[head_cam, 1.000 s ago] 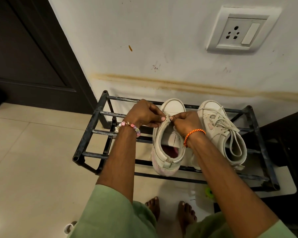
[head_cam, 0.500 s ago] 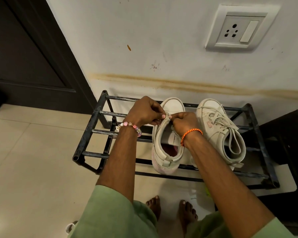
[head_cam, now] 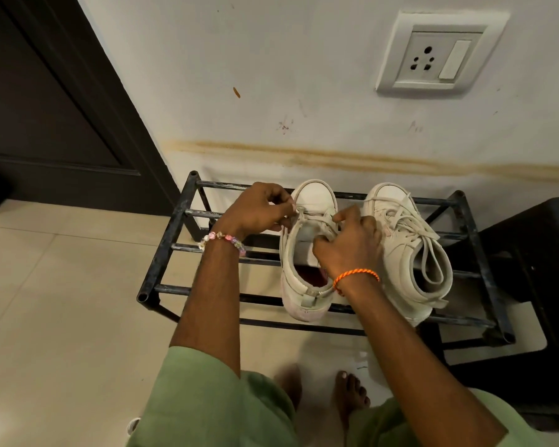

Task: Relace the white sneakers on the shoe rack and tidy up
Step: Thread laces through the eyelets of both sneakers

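Observation:
Two white sneakers stand on the top of a black metal shoe rack (head_cam: 171,233), toes toward the wall. The left sneaker (head_cam: 313,195) gapes open, with a white lace (head_cam: 315,215) crossing near its toe. My left hand (head_cam: 259,209) pinches the lace at the sneaker's left edge. My right hand (head_cam: 349,240) lies over the sneaker's right side, fingers curled at the lace and eyelets; the grip itself is partly hidden. The right sneaker (head_cam: 410,253) is laced, with long loops lying over its opening.
The rack stands against a stained white wall with a socket plate (head_cam: 439,56) above. A dark door (head_cam: 46,101) is at the left, a dark piece of furniture (head_cam: 536,253) at the right. My bare feet (head_cam: 349,391) are on the pale tiled floor below the rack.
My hands have drawn apart a little at the sneaker's toe end, and a stretch of lace now shows between them. My right hand has slid down over the sneaker's right side.

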The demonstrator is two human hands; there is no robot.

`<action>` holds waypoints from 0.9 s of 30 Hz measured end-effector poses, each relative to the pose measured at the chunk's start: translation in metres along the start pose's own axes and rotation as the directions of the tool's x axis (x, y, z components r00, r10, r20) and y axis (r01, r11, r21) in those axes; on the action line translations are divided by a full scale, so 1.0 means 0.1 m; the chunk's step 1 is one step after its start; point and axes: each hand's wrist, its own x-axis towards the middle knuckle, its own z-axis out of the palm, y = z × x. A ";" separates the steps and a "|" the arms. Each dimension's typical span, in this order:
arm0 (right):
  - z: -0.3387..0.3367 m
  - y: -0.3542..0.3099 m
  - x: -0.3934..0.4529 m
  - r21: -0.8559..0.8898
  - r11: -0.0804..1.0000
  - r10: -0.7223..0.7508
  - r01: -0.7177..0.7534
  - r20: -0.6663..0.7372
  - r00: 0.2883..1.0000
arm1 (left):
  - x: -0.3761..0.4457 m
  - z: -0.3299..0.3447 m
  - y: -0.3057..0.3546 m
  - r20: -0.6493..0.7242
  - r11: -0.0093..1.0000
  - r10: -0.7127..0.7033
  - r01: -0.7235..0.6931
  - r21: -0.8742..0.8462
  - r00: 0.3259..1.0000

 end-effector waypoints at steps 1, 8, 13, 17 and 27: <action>0.00 0.03 -0.04 0.002 1.000 -0.013 0.013 -0.013 1.000 | 0.00 -0.02 0.00 -0.006 1.000 0.009 -0.009 0.010 1.000; -0.04 0.08 -0.07 0.033 0.999 -0.038 0.038 -0.015 0.999 | -0.04 -0.07 0.14 -0.025 0.990 0.003 -0.006 -0.140 1.000; -0.04 0.09 -0.08 0.057 0.998 -0.020 0.021 -0.019 1.000 | -0.16 -0.30 0.36 -0.288 0.814 0.111 -0.253 -0.524 0.951; -0.04 0.09 -0.06 0.085 0.996 -0.006 0.006 -0.001 1.000 | -0.17 -0.33 0.40 -0.321 0.803 0.062 -0.238 -0.546 0.945; 0.00 0.04 -0.01 0.051 0.998 -0.026 0.026 -0.008 1.000 | 0.03 0.17 0.15 -0.071 0.949 -0.006 0.028 0.313 0.997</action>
